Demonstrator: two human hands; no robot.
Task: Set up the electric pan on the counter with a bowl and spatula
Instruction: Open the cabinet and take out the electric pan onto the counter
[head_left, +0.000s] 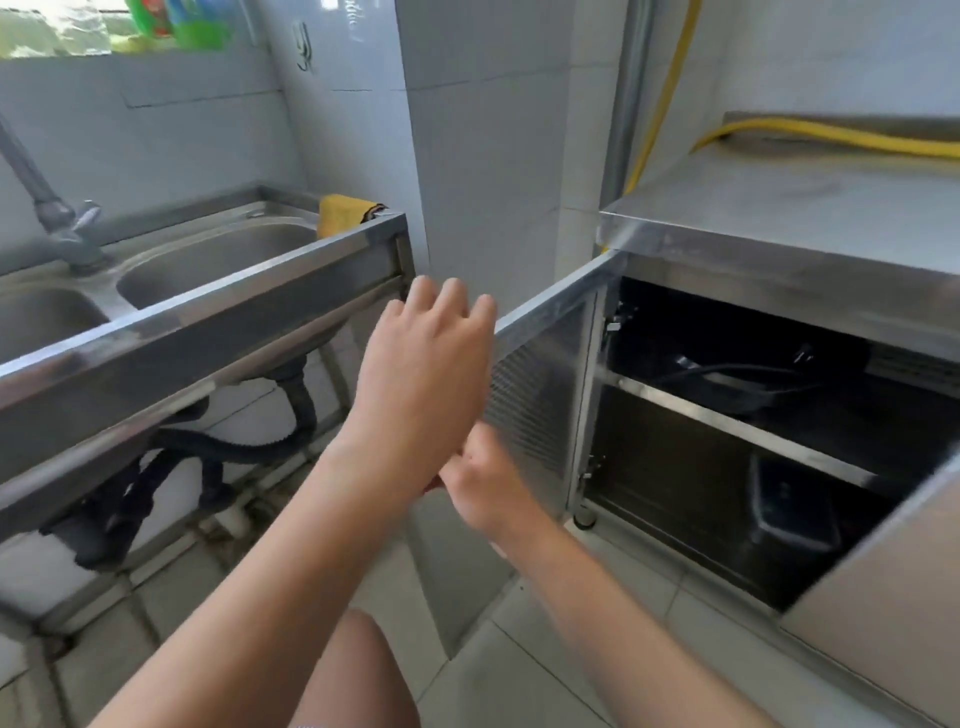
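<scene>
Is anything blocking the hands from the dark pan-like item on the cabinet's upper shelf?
Nothing visible does. The cabinet door is swung open to the left, leaving the shelf opening clear. The left hand and right hand are empty in front of that door. The dark item with a cord lies on the upper shelf.

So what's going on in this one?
A person crouches before an open steel cabinet under the counter. The left hand is raised and open beside the swung-out cabinet door; the right hand sits lower, blurred, holding nothing. A dark appliance with a cord lies on the upper shelf. The counter is bare apart from a yellow hose.
</scene>
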